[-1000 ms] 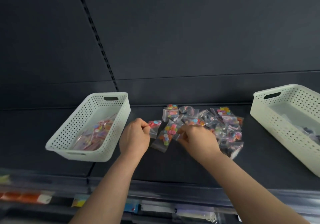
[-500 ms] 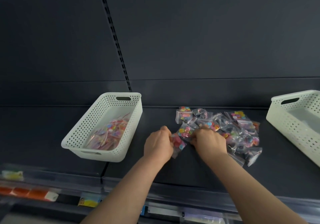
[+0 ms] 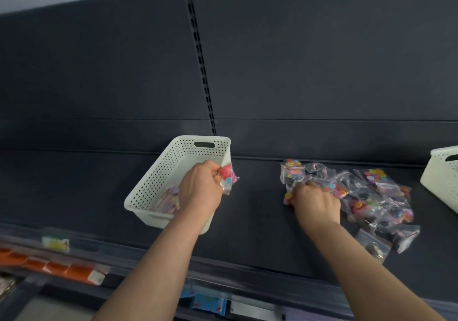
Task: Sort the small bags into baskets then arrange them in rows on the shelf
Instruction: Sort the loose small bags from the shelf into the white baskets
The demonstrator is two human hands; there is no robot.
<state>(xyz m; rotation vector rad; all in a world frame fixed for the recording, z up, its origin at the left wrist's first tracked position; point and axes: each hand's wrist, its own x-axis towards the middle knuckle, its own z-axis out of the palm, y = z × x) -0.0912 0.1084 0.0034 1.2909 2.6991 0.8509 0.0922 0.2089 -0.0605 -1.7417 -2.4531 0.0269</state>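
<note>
A person's left hand [image 3: 200, 189] pinches a small clear plastic bag of pink and blue buttons [image 3: 228, 175] between thumb and curled fingers. It holds the bag over the right rim of a white perforated plastic basket [image 3: 158, 172] standing on the dark grey shelf [image 3: 260, 221]. More small bags of coloured pieces [image 3: 168, 199] lie in the basket's bottom, below and left of that hand.

Well to the right, the right hand [image 3: 316, 204] rests palm-down on the left edge of a heap of clear bags filled with coloured buttons [image 3: 371, 196], spread flat on the shelf. Its fingers bend down onto the nearest bags, but whether they grip one cannot be told. The held bag is well apart from the heap, with bare shelf between.

A second white perforated basket [image 3: 441, 179] shows partly at the right edge, just beyond the heap. A slotted black upright [image 3: 200, 60] runs down the back panel to the first basket. On the lower shelf, orange packets [image 3: 49, 266] lie blurred at bottom left.
</note>
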